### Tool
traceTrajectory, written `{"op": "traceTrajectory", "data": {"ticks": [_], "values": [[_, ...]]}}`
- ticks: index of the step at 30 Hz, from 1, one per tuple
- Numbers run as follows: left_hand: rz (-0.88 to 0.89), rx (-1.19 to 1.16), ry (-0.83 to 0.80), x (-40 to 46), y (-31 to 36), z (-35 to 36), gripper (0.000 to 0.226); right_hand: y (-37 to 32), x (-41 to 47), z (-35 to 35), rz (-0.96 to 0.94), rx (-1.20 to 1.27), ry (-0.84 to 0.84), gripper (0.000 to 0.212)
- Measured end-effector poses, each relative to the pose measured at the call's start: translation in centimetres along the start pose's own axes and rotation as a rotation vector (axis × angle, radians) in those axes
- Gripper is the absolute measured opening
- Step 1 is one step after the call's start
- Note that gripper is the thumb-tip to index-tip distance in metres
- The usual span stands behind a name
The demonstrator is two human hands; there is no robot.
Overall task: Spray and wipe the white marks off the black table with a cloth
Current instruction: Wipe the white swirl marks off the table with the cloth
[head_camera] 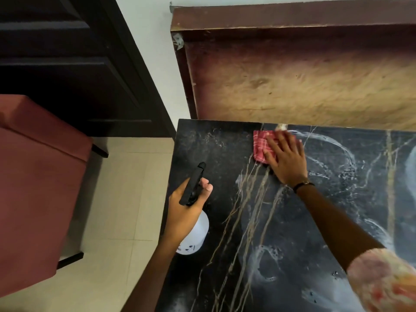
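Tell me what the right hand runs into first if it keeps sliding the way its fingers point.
The right hand, flat on the red cloth, points up-left toward the black table far edge. Probably it reaches that edge, then the upright wooden board behind it; depth is unclear.

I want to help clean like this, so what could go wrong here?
1. The white spray bottle with the black trigger, held in the left hand, hangs right at the black marble-look table's left edge; if it slipped it might fall to the tiled floor.
2. The right hand presses flat on the red checked cloth near the far edge, so white smears nearer the person could get missed.
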State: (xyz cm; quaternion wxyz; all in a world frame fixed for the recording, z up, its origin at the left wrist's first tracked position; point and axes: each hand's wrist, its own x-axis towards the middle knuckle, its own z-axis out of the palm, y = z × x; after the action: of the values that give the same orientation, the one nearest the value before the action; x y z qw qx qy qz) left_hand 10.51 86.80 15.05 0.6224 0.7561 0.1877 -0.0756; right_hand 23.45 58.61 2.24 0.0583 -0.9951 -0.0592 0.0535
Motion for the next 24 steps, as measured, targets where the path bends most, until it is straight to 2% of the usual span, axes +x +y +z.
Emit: {"op": "traceTrajectory", "data": {"ticks": [2, 5, 9, 13, 15, 18, 21, 24], "values": [[0.013, -0.016, 0.000, -0.4, -0.3, 1.2, 0.012, 0.6, 2.5, -0.7, 0.091, 0.028, -0.013, 0.067], [0.025, -0.038, 0.008, -1.0, -0.6, 2.6, 0.013, -2.4, 5.6, -1.0, 0.124, 0.053, -0.042, 0.061], [0.004, -0.048, 0.020, -1.4, -0.9, 4.4, 0.009, -5.7, 4.5, 0.0, -0.094, 0.024, -0.044, 0.062], [-0.009, -0.052, 0.048, -1.6, -0.7, 5.4, 0.012, -0.6, 0.2, 0.3, -0.300, -0.065, -0.046, 0.058], [-0.016, -0.054, 0.049, -1.6, -0.7, 5.9, 0.013, 4.1, -0.6, -0.1, -0.260, -0.077, -0.034, 0.061], [-0.013, -0.038, 0.036, -1.7, -0.5, 6.4, 0.015, 8.5, 0.8, -1.2, -0.070, -0.021, -0.015, 0.065], [-0.004, -0.025, 0.028, -1.8, -0.5, 6.9, 0.014, 7.1, 3.7, -1.8, 0.030, 0.010, -0.016, 0.070], [-0.020, -0.012, 0.037, -1.9, -0.7, 7.6, 0.013, 3.0, 4.9, -1.3, 0.011, -0.004, -0.015, 0.068]]}}
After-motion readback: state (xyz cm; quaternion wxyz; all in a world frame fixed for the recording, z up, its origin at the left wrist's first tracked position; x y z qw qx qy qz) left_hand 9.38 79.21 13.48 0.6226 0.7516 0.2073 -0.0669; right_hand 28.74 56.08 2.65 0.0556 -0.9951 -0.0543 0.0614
